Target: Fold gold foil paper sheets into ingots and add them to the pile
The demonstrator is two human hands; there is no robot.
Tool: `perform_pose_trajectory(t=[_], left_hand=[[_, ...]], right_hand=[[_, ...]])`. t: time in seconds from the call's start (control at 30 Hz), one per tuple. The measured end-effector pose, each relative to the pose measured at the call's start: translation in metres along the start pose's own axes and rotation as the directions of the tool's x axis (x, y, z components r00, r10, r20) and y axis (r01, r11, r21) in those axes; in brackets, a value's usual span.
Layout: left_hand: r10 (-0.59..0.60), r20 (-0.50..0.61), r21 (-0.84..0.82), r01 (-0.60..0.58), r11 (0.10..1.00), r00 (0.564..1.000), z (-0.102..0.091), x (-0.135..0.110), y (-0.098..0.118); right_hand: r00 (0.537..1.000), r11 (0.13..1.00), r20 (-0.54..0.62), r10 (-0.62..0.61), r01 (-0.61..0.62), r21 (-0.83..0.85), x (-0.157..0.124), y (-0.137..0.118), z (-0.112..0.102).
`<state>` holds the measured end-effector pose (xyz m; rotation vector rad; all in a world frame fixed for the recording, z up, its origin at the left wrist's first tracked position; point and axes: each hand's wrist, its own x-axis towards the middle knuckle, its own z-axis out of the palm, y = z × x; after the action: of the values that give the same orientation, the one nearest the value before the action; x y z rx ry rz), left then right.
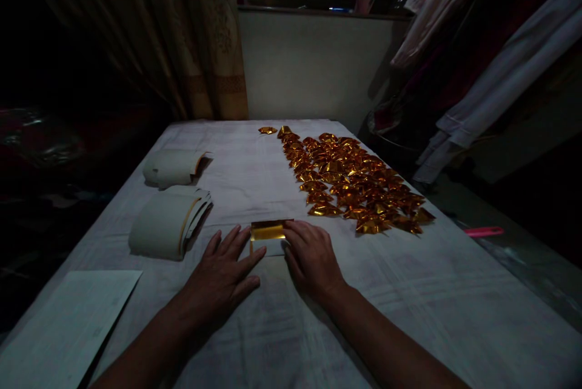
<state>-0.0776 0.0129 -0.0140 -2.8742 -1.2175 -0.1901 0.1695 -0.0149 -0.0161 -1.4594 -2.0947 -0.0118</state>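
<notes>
A small sheet of gold foil paper [267, 232] lies on the white cloth-covered table [409, 292] just beyond my fingertips. My left hand [224, 272] rests flat with its fingers spread, its fingertips at the sheet's left edge. My right hand [311, 257] lies palm down, its fingers pressing on the sheet's right edge. A large spread of folded gold foil pieces [354, 183] covers the table at the far right.
Two curled stacks of pale paper [170, 222] [173, 166] lie at the left. A flat white sheet [63, 328] sits at the near left corner. A curtain [182, 31] hangs behind, clothes [477, 43] at the right, a pink object [484, 231] beside the table.
</notes>
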Motion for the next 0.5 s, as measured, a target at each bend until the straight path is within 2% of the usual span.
perform_pose_trajectory(t=[0.1, 0.23, 0.33, 0.5], left_hand=[[-0.003, 0.017, -0.007, 0.004, 1.000, 1.000, -0.001, 0.002, 0.002], [-0.016, 0.067, -0.010, 0.017, 1.000, 0.998, -0.004, 0.003, 0.003], [-0.037, 0.114, -0.008, 0.038, 0.999, 0.993, -0.008, 0.003, 0.001], [-0.052, 0.109, -0.010, 0.054, 0.998, 0.993, -0.011, -0.005, -0.007]], right_hand=[[0.976, 0.994, 0.189, -0.105, 0.106, 0.007, -0.003, -0.015, 0.000], [0.907, 0.997, 0.414, -0.082, 0.078, 0.026, -0.004, -0.025, -0.006], [0.885, 0.998, 0.462, -0.058, 0.050, 0.030, -0.008, -0.019, -0.014], [0.910, 1.000, 0.414, -0.003, 0.016, -0.026, -0.020, -0.005, -0.021]])
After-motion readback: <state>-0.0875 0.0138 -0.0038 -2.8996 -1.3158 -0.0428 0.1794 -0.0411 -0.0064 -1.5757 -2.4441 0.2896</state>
